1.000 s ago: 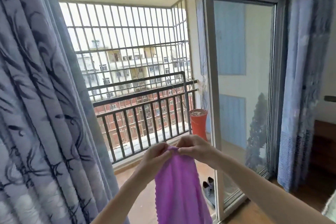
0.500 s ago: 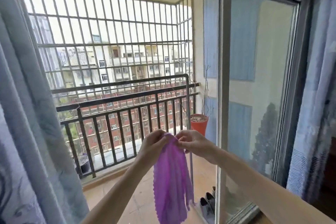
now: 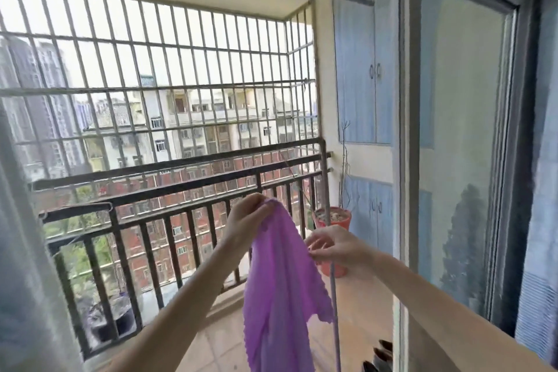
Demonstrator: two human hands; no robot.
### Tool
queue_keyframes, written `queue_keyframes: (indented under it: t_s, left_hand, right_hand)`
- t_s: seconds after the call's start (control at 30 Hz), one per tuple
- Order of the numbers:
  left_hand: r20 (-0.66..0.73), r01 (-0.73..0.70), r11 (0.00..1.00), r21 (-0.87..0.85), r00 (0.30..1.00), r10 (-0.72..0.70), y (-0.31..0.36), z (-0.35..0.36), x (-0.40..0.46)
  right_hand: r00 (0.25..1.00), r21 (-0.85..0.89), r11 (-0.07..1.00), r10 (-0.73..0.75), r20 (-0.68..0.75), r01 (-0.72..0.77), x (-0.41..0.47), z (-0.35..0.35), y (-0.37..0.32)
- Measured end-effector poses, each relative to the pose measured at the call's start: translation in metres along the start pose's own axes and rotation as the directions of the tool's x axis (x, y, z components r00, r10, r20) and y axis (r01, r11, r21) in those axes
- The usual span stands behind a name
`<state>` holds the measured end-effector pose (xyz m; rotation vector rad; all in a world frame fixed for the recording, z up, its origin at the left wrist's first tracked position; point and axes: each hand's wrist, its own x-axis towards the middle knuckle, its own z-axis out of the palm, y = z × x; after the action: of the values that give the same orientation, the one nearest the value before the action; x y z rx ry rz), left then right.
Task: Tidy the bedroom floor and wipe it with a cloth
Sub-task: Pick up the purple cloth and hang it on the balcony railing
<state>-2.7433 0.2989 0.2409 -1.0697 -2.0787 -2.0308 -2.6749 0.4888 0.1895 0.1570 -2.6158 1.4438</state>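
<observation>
She stood at the open balcony door with the purple cloth (image 3: 280, 278) held up in front of her, well above the tiled balcony floor (image 3: 359, 305). Her left hand (image 3: 246, 222) had a clenched grip on the top corner, fingers curled round the bunched edge, so the cloth hung down from it in loose folds. Her right hand (image 3: 335, 246) was lower and just beside the cloth's right edge; its fingertips looked to be pinching that edge, though a thin pole (image 3: 332, 296) stood close there and I could not be sure which she had hold of.

To my eye she was spreading the cloth out, perhaps to shake or hang it. The risk was plain enough: it hung from one corner only, near the dark railing (image 3: 169, 187), and a loose pinch or a gust might have let it slip and drop to the floor, or drift toward the bars. A swing of the cloth might also have caught the pole or brushed the orange flowerpot (image 3: 341, 217) in the corner behind her hands. A pair of shoes (image 3: 382, 355) lay by the door frame, easy to trip on if she stepped out
</observation>
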Motion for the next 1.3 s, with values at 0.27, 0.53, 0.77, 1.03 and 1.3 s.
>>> queue_keyframes:
  t_s: [0.27, 0.53, 0.77, 1.03, 1.3]
  left_hand:
    - [0.055, 0.004, 1.000, -0.025, 0.998, -0.003, -0.025, -0.028, 0.071]
    - [0.057, 0.013, 0.999, -0.038, 0.998, -0.011, -0.051, -0.037, 0.124]
    - [-0.008, 0.004, 0.995, 0.097, 1.000, -0.003, -0.066, -0.050, 0.193]
    - [-0.179, -0.019, 0.954, 0.299, 0.981, 0.075, -0.060, -0.064, 0.264]
    - [-0.165, -0.047, 0.636, 0.771, 0.949, 0.270, -0.071, -0.081, 0.326]
  right_hand:
    - [0.998, -0.132, 0.990, -0.044, -0.036, 0.038, 0.082, 0.014, 0.019]
    - [0.999, -0.254, 0.966, -0.052, 0.004, 0.051, 0.159, 0.013, 0.050]
    - [0.994, -0.227, 0.970, -0.098, -0.050, 0.085, 0.239, -0.037, 0.083]
    - [0.947, -0.143, 0.962, -0.258, -0.190, 0.233, 0.312, -0.115, 0.066]
    - [0.825, -0.262, 0.876, -0.473, -0.308, 0.405, 0.376, -0.160, 0.066]
